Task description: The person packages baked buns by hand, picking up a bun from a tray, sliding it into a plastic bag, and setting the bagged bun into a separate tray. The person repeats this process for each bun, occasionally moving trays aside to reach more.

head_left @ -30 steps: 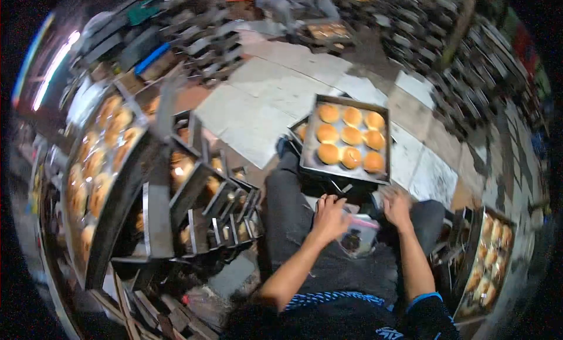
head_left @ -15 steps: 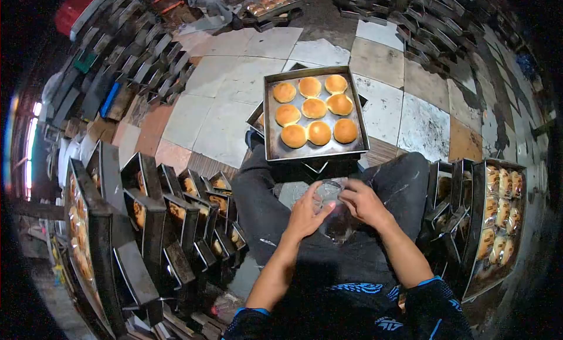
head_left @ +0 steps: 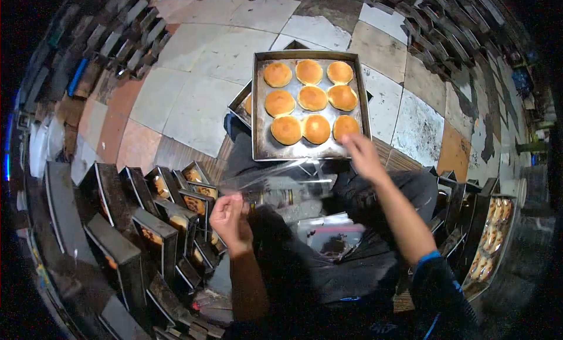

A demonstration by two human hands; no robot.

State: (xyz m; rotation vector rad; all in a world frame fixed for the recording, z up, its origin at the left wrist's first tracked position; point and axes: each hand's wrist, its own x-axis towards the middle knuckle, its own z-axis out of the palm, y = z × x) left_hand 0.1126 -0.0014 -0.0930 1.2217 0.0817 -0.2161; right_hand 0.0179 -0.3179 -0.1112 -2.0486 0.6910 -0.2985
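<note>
My left hand [head_left: 231, 223] is closed with fingertips pinching a clear plastic bag [head_left: 293, 187], which spreads to the right above my lap. Its far edge is hard to make out. In front of me, a square metal tray [head_left: 258, 105] carries several round golden buns in rows. My right hand [head_left: 365, 158], a little blurred, reaches to the tray's near right corner. Its closed fingers meet the edge of the corner bun [head_left: 345, 126], which lies in the tray. Between my legs sits a container [head_left: 319, 243] with stacked clear plastic and some dark bits.
Another tray [head_left: 239, 102] shows beneath the bun tray. Several dark metal trays of baked goods [head_left: 155, 234] stand tilted on my left. At right, a tray [head_left: 489, 246] contains wrapped buns. More metal trays [head_left: 434, 41] line the far tiled floor [head_left: 199, 58].
My hands have moved apart from over my lap. The left went left with the plastic bag, now spread out; the right went up to the corner bun. The view has tilted down.
</note>
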